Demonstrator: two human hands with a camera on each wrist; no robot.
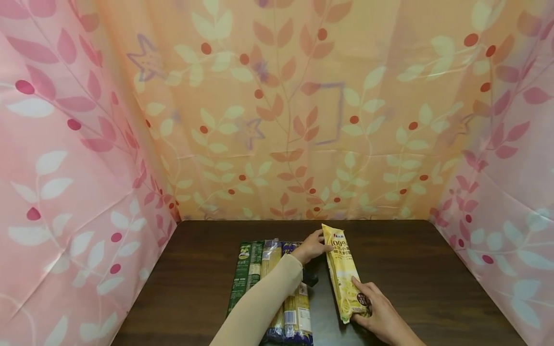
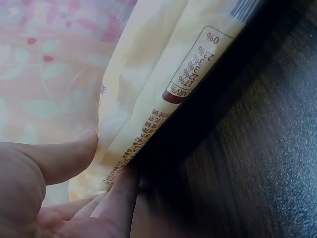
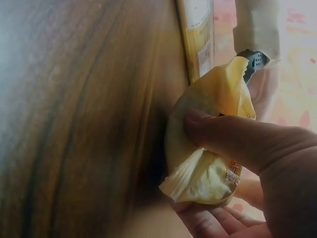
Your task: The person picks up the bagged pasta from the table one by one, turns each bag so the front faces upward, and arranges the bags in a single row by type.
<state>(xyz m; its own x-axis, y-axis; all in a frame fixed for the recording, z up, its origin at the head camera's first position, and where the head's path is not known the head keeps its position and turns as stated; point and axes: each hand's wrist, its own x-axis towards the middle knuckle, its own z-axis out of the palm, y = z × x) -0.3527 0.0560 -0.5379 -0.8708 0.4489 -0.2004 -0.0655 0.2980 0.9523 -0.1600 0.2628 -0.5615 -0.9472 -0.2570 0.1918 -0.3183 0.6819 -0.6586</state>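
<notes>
Both hands hold a long yellow pasta packet (image 1: 344,271) above the dark table, right of the other packets. At its far end my left hand (image 1: 312,246) pinches it, thumb on the front face. My right hand (image 1: 377,307) grips the near end, thumb on one side and fingers beneath. The left wrist view shows the back of the packet (image 2: 163,84) with printed text, between thumb and fingers. In the right wrist view its crimped near end (image 3: 198,178) lies between the thumb and fingers of my right hand (image 3: 292,168).
Several pasta packets lie side by side left of the hands: green ones (image 1: 243,269), a clear one (image 1: 270,259) and a blue-purple one (image 1: 298,315). My left forearm crosses over them. The dark wooden table (image 1: 173,288) ends at patterned curtains (image 1: 277,120) behind and at both sides.
</notes>
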